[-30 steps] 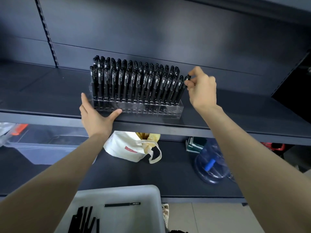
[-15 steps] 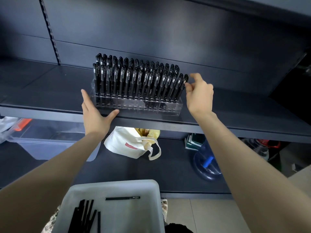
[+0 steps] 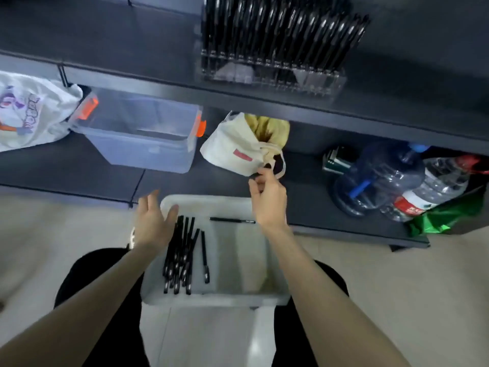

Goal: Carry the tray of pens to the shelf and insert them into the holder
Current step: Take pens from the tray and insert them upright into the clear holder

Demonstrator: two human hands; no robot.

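Head: left hand [image 3: 154, 221] splayed, right [image 3: 270, 201] half-curled

Translucent plastic tray [image 3: 260, 263], clear glossy holder [image 3: 272, 75] (acrylic-looking), matt dark shelf [image 3: 132, 41].

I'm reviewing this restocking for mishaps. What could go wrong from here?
The tray seems to rest on the person's legs, with neither the left hand nor the right hand gripping it; it could tip, spilling the loose pens. The holder looks almost full and sits near the shelf edge; forcing more in could push it off.
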